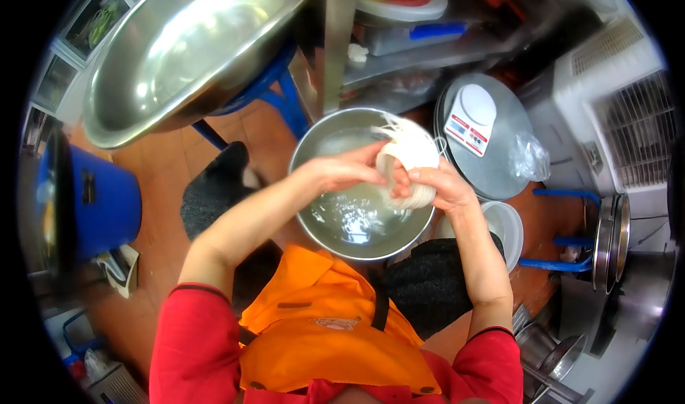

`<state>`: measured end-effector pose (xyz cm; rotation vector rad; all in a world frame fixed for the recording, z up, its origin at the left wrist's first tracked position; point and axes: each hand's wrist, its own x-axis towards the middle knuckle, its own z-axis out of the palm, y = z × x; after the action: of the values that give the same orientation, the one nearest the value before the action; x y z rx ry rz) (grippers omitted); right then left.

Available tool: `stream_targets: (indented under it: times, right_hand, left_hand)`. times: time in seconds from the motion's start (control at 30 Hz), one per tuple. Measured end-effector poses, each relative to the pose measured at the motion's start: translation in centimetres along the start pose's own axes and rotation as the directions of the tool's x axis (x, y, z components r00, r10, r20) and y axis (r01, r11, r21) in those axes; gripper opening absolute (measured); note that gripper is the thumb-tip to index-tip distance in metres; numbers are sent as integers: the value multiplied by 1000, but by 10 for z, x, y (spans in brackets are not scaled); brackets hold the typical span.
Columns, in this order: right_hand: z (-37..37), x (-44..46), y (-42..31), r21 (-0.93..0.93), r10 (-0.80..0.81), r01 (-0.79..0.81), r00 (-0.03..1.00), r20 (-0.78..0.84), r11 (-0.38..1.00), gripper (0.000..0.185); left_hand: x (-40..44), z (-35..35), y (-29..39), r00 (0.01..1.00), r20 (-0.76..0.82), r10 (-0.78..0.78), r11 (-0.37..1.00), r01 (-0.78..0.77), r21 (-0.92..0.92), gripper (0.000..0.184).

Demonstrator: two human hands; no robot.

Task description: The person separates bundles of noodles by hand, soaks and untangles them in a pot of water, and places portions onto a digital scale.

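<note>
A looped bundle of white noodles (412, 147) is held above a round steel basin (303, 211) of clear water. Loose strands stick out at the bundle's top. My right hand (446, 184) wraps around its right side, with fingertips showing inside the loop. My left hand (349, 169) pinches the left edge of the bundle, and some of its fingers are hidden behind the noodles. Both hands are over the basin's rim area and water, not in it.
A large tilted steel bowl (128, 97) stands upper left on a blue stool (285, 97). To the right, a white kitchen scale (471, 122) and a crumpled plastic bag (529, 158) rest on a round grey lid (492, 172). A blue bin (107, 201) is at left.
</note>
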<state>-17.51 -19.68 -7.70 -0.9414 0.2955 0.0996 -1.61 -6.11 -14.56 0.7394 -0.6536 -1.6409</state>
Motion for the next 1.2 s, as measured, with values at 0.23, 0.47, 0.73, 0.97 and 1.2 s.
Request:
stream_targets:
  times: [0.23, 0.47, 0.73, 0.97, 1.2]
  right_hand:
    - [7, 11, -9, -244, 5, 16, 997, 81, 970, 39]
    - [-1, 19, -10, -307, -120, 99, 992, -49, 947, 43]
    - [-8, 19, -10, -208, -157, 132, 982, -108, 969, 37]
    - [-16, 25, -10, -810, -389, 81, 902, -189, 582, 60]
    - [9, 35, -7, -951, -394, 85, 918, -41, 297, 76]
  left_hand:
    - [13, 1, 13, 985, -165, 57, 990, -77, -117, 38]
    - [12, 10, 30, 964, -218, 149, 970, -186, -158, 35]
    - [11, 4, 29, 970, -200, 136, 971, -171, -167, 40]
    - [15, -2, 38, 917, -256, 305, 899, -366, -241, 42]
    - [26, -1, 38, 899, -338, 279, 889, -374, -262, 42]
